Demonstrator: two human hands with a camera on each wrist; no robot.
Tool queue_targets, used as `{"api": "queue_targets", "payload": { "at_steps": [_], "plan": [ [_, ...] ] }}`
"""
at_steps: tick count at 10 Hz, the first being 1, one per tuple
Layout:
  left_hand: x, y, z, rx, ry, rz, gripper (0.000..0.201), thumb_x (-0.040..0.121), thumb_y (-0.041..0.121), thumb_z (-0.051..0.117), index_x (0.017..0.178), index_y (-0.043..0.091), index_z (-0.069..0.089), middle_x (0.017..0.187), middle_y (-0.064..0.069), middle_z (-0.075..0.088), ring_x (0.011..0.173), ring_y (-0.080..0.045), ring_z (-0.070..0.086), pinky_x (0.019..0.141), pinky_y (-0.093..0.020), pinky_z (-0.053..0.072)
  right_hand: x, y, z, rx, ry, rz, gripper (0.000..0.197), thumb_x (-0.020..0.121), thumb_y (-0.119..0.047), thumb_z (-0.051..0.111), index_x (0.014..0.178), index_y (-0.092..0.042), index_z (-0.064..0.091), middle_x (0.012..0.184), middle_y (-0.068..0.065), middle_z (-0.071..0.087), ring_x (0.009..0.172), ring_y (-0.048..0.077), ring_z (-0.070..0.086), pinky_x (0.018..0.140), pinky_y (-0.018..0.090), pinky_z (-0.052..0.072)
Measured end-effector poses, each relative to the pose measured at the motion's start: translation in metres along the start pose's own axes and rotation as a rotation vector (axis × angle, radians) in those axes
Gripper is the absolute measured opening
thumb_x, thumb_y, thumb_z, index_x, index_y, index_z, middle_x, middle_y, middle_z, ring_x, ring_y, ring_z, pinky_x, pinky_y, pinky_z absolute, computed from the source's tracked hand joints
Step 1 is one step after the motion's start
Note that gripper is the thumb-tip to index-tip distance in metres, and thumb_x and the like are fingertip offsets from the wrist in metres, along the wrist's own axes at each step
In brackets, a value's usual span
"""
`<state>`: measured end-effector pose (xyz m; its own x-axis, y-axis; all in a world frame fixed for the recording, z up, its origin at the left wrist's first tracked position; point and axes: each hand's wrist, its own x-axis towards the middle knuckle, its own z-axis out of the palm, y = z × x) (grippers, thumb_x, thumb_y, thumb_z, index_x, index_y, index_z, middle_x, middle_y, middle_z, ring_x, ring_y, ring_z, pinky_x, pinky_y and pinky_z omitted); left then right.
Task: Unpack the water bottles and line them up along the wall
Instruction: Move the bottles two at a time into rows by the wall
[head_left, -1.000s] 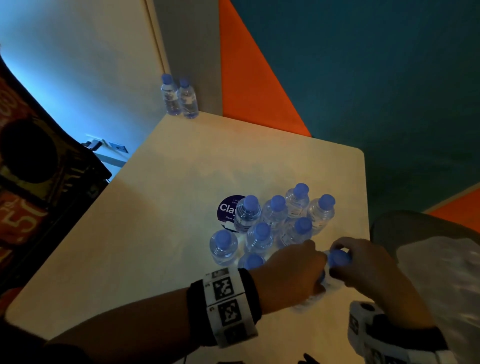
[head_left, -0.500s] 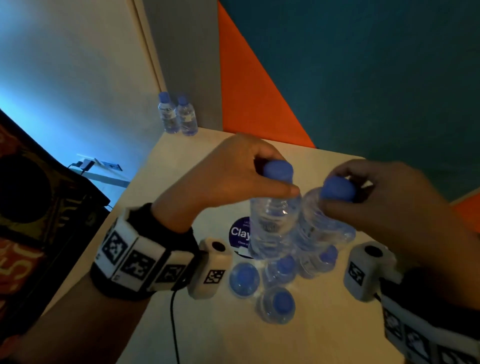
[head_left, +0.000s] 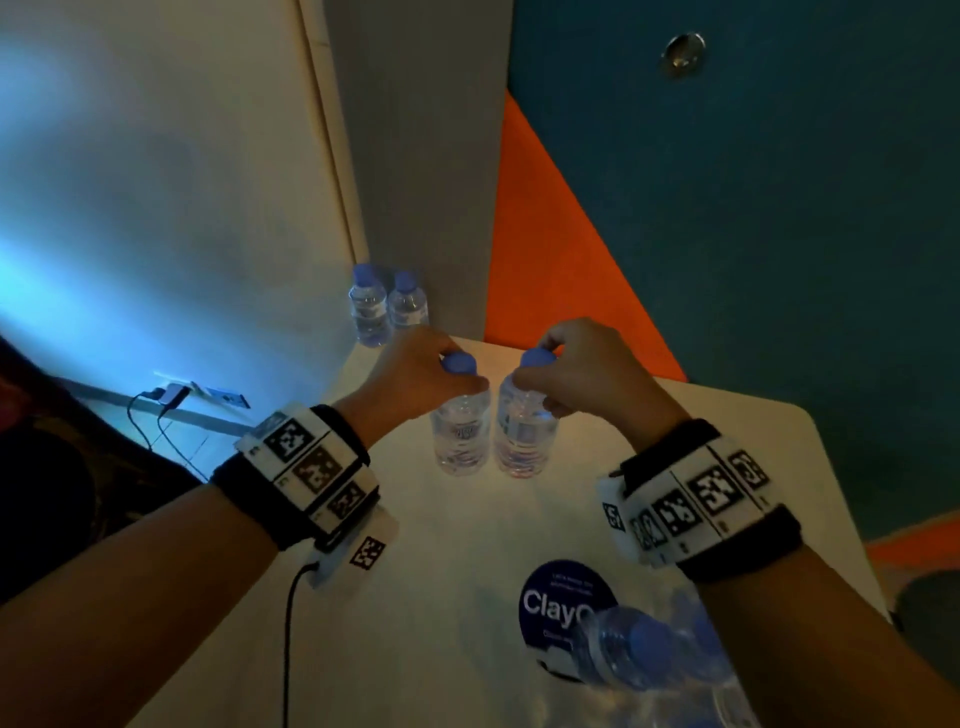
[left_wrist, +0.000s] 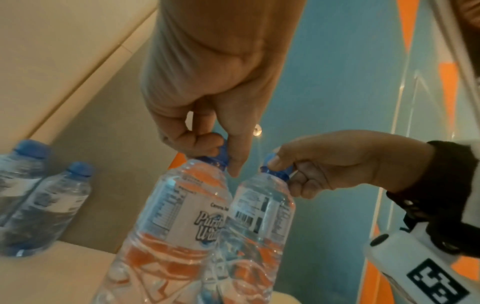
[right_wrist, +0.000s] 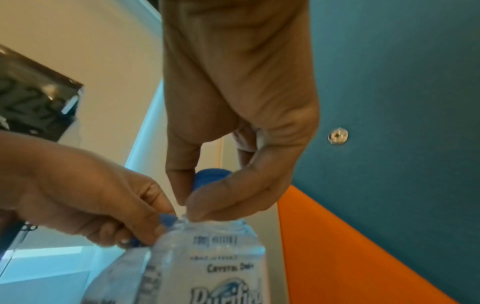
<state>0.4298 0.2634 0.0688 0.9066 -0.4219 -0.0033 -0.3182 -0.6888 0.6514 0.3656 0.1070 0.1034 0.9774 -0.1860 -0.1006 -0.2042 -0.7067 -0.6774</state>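
The fingers of the left hand pinch the blue cap of one water bottle. The right hand pinches the cap of a second bottle. Both bottles are full, upright and touching each other above the pale desk. Two more bottles stand at the far corner against the grey wall. The remaining pack lies near the person, beside a round dark sticker.

The bottles left in the pack were blurry and partly behind the right arm, so they could not be counted. The held bottles' bottoms were cut off by the left wrist picture's edge. The two bottles by the wall looked fuzzy there.
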Motion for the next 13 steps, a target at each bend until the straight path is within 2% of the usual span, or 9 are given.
{"api": "queue_targets", "payload": {
  "at_steps": [2,4,5,6,8,9,10,12,13],
  "plan": [
    [0.067,-0.048,0.004,0.088,-0.049,-0.064,0.030,0.076,0.027,0.073,0.084,-0.002,0.070,0.086,-0.020,0.071,0.083,-0.032,0.065,0.078,-0.039,0.051,0.077,0.024,0.047,0.090,-0.014,0.073,0.036,0.080,-0.016,0.071,0.102,0.011,0.060,0.092,0.036,0.066,0.048,0.015,0.059,0.066,0.046,0.060],
    [0.119,-0.074,0.020,0.110,-0.010,-0.058,0.030,0.080,0.026,0.069,0.087,-0.003,0.068,0.093,-0.021,0.070,0.091,-0.033,0.064,0.083,-0.038,0.051,0.139,0.046,0.087,0.129,0.094,0.084,0.028,0.075,-0.010,0.069,0.092,0.012,0.061,0.091,0.035,0.066,0.081,0.043,0.066,0.073,0.056,0.054],
    [0.135,-0.080,0.031,0.108,0.018,-0.078,0.029,0.082,0.026,0.067,0.087,-0.002,0.066,0.095,-0.020,0.069,0.092,-0.032,0.063,0.081,-0.035,0.047,0.161,0.053,0.101,0.110,0.128,0.057,0.021,0.073,-0.006,0.067,0.085,0.011,0.062,0.083,0.028,0.066,0.074,0.038,0.060,0.064,0.043,0.050],
    [0.149,-0.085,0.044,0.156,0.029,-0.088,0.028,0.086,0.027,0.061,0.093,0.001,0.066,0.099,-0.016,0.069,0.097,-0.030,0.063,0.086,-0.035,0.047,0.180,0.057,0.111,0.058,0.143,0.035,0.005,0.074,-0.003,0.061,0.071,-0.001,0.057,0.071,0.017,0.054,0.068,0.024,0.045,0.055,0.029,0.029],
    [0.177,-0.098,0.051,0.003,0.158,-0.079,0.029,0.085,0.013,0.061,0.111,0.001,0.062,0.116,-0.020,0.064,0.109,-0.032,0.058,0.092,-0.034,0.045,0.221,0.063,0.127,0.004,0.198,-0.037,0.024,0.072,-0.016,0.045,0.054,-0.024,0.032,0.052,0.002,0.038,0.067,0.027,0.037,0.053,0.030,0.019],
    [0.195,-0.103,0.052,0.039,0.191,-0.037,0.025,0.086,0.010,0.057,0.109,0.001,0.062,0.115,-0.021,0.064,0.109,-0.033,0.059,0.091,-0.035,0.045,0.233,0.063,0.124,0.021,0.193,-0.025,0.011,0.084,-0.009,0.051,0.084,-0.013,0.061,0.090,0.019,0.066,0.090,0.036,0.052,0.063,0.024,0.018],
    [0.206,-0.111,0.057,0.090,0.256,-0.009,0.024,0.089,0.008,0.050,0.110,0.001,0.060,0.113,-0.022,0.061,0.104,-0.036,0.059,0.085,-0.036,0.044,0.239,0.069,0.124,0.105,0.171,-0.017,0.033,0.086,-0.010,0.058,0.118,-0.007,0.055,0.118,0.020,0.056,0.110,0.033,0.046,0.066,0.019,0.020],
    [0.188,-0.128,0.101,-0.106,0.405,0.039,0.071,0.082,0.005,0.064,0.142,0.012,0.028,0.140,-0.017,0.037,0.123,-0.022,0.043,0.093,-0.016,0.029,0.235,0.085,0.143,0.166,0.208,0.060,0.057,0.082,-0.022,0.068,0.131,-0.012,0.041,0.133,0.017,0.044,0.119,0.031,0.042,0.067,0.020,0.021],
    [0.181,-0.131,0.118,-0.189,0.466,0.005,0.075,0.086,0.008,0.062,0.146,0.017,0.018,0.147,-0.014,0.026,0.122,-0.016,0.042,0.093,-0.021,0.033,0.232,0.085,0.159,0.214,0.241,0.079,0.065,0.085,-0.020,0.065,0.141,-0.018,0.031,0.134,0.019,0.040,0.116,0.035,0.045,0.082,0.026,0.035]
  ]
}}
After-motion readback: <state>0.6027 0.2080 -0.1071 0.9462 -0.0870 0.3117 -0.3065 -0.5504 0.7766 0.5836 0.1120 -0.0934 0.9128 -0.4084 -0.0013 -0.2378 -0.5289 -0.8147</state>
